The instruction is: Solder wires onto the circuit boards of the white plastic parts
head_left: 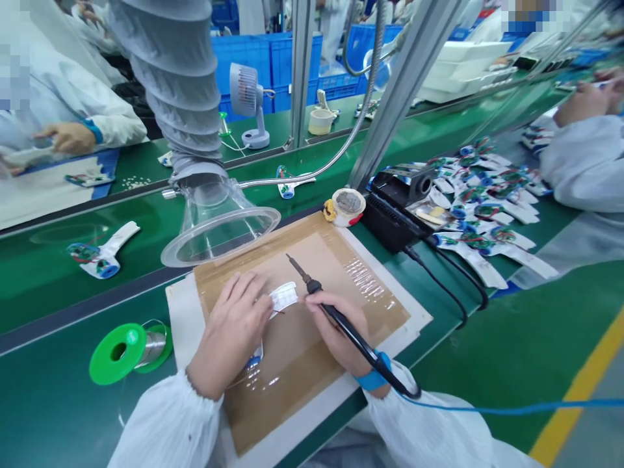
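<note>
My left hand (pixel 234 331) is closed over a white plastic part (pixel 281 298) with thin wires, pressing it onto the brown taped work mat (pixel 341 273). My right hand (pixel 336 328) grips a black soldering iron (pixel 312 285), its tip pointing up and away from the part. The iron's blue cable (pixel 511 409) trails off to the right past my blue wrist strap (pixel 373 378).
A clear fume-extraction funnel (pixel 219 224) hangs over the mat's far left corner. A green solder spool (pixel 127 351) lies left, a black soldering station (pixel 397 208) and tip-cleaner pot (pixel 347 207) right, with several white parts (pixel 487 195) piled beyond. Other workers sit at left and right.
</note>
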`<action>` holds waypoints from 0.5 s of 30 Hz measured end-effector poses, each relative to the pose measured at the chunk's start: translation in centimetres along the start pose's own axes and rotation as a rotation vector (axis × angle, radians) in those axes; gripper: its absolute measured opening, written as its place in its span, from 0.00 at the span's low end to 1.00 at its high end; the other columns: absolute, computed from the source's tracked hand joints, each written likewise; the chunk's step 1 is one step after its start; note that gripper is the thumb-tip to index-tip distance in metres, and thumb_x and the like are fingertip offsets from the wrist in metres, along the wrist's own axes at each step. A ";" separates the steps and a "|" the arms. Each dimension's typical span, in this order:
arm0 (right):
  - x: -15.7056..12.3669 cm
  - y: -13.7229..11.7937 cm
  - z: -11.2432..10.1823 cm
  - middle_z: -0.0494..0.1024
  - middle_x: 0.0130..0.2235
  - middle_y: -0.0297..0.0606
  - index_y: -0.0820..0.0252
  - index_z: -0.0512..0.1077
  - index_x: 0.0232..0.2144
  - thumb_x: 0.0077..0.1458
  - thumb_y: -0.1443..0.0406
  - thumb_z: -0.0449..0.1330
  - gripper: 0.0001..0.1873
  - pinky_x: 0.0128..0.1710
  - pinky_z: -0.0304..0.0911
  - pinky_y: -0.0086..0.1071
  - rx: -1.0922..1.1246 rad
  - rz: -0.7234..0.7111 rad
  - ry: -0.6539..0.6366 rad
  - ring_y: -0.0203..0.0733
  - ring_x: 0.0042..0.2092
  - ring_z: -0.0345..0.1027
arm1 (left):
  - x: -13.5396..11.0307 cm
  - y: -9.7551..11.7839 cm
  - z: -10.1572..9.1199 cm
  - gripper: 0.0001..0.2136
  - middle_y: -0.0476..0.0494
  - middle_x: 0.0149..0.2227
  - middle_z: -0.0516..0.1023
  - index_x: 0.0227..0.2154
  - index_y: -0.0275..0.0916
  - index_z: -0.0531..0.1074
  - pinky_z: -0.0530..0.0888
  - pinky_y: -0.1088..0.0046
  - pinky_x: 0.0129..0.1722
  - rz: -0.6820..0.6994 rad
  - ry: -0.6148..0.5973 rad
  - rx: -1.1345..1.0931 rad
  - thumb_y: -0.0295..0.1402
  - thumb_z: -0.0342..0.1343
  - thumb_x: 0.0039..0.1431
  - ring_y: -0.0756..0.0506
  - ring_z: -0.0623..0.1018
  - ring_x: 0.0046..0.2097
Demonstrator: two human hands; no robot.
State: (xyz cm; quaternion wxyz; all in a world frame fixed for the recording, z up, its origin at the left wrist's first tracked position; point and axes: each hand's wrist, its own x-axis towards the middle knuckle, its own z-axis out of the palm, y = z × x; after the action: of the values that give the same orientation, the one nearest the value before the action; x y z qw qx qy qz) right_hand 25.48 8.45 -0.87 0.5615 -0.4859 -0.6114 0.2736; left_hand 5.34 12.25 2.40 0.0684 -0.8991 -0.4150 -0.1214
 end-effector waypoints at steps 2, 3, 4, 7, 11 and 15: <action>0.5 -0.3 0.4 0.84 0.39 0.34 0.52 0.76 0.40 0.64 0.68 0.60 0.06 0.42 0.75 0.31 -0.024 0.033 0.002 0.40 0.41 0.81 | -0.6 -0.6 0.3 0.05 0.39 0.55 0.78 0.34 0.39 0.73 0.69 0.51 0.62 -0.005 0.037 -0.026 0.27 0.54 0.66 0.37 0.74 0.60; 0.7 -0.4 0.7 0.84 0.38 0.33 0.52 0.76 0.40 0.64 0.68 0.60 0.06 0.42 0.75 0.30 -0.035 0.049 -0.002 0.40 0.40 0.81 | -1.0 -0.8 0.3 0.05 0.39 0.55 0.78 0.35 0.39 0.73 0.69 0.51 0.61 -0.014 0.049 -0.034 0.28 0.53 0.66 0.37 0.74 0.60; 0.9 -0.5 1.0 0.83 0.38 0.33 0.52 0.76 0.40 0.64 0.68 0.59 0.06 0.41 0.74 0.30 -0.043 0.057 -0.009 0.39 0.39 0.80 | -1.3 -0.9 0.3 0.04 0.39 0.55 0.78 0.36 0.39 0.73 0.69 0.51 0.61 -0.025 0.056 -0.033 0.29 0.54 0.67 0.37 0.74 0.60; 1.0 -0.6 1.8 0.83 0.38 0.33 0.53 0.75 0.40 0.63 0.69 0.60 0.06 0.41 0.73 0.28 -0.044 0.045 -0.021 0.38 0.39 0.79 | -1.8 -1.0 0.4 0.04 0.37 0.56 0.77 0.38 0.39 0.74 0.69 0.49 0.61 -0.036 0.059 -0.002 0.31 0.55 0.66 0.35 0.73 0.60; 0.6 -0.2 2.5 0.82 0.37 0.32 0.54 0.75 0.41 0.63 0.70 0.59 0.07 0.41 0.72 0.28 -0.038 0.034 0.002 0.37 0.38 0.78 | -1.8 -0.9 0.5 0.04 0.39 0.55 0.78 0.35 0.40 0.73 0.67 0.50 0.62 -0.015 0.072 -0.013 0.29 0.55 0.66 0.36 0.73 0.61; 0.5 0.0 2.9 0.82 0.40 0.33 0.53 0.74 0.43 0.63 0.69 0.60 0.08 0.43 0.72 0.29 -0.018 0.051 -0.001 0.38 0.41 0.79 | -2.1 -0.9 0.9 0.03 0.39 0.54 0.78 0.37 0.40 0.71 0.69 0.54 0.59 -0.122 0.164 -0.177 0.29 0.53 0.67 0.38 0.74 0.60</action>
State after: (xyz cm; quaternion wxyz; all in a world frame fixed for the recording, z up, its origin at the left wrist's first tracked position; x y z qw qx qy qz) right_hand 22.76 9.52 -1.32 0.5497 -0.5062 -0.6015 0.2824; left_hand 3.49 11.55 1.00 0.0149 -0.8618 -0.4496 -0.2344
